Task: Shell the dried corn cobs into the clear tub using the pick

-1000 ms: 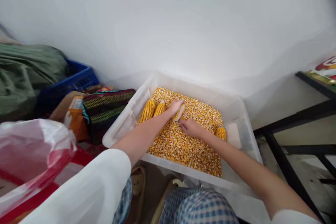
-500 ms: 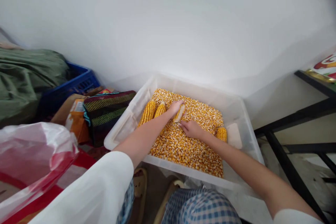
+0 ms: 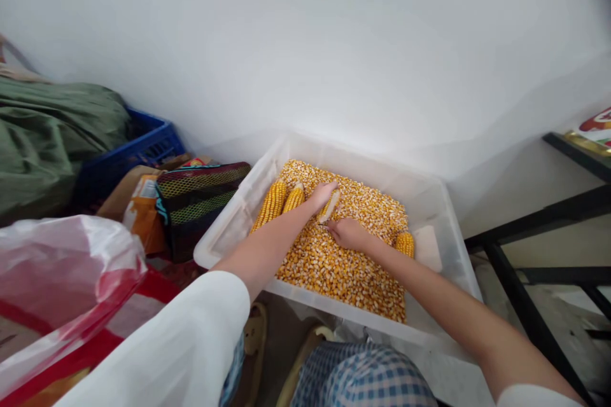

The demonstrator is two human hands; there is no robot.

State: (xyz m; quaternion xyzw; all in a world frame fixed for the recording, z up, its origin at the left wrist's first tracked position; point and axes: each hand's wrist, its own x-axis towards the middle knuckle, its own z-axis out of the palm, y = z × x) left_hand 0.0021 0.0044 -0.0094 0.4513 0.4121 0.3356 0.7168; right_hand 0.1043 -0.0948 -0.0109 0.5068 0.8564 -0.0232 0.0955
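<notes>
Head cam: left hand (image 3: 323, 195) is gripping a half-bare cob (image 3: 329, 207) over kernels (image 3: 344, 276) in the tub (image 3: 344, 312); right hand (image 3: 347, 233) is curling at its near end, can't tell around what; left arm (image 3: 267, 245) is partly hiding two full ears (image 3: 272, 202).

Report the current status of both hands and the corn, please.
Left hand holding a partly stripped cob. Right hand at its near end. Loose kernels beneath; no obstruction seen.

Before a white wall (image 3: 305, 44), green cloth (image 3: 52, 140) lies over a blue crate (image 3: 143, 147) at left, near an orange package (image 3: 144, 219) and a striped mesh bag (image 3: 203, 197), with a red-and-white plastic bag (image 3: 117, 299) nearer and, at right, a black metal frame (image 3: 544, 217) below a packet (image 3: 600, 133).
</notes>
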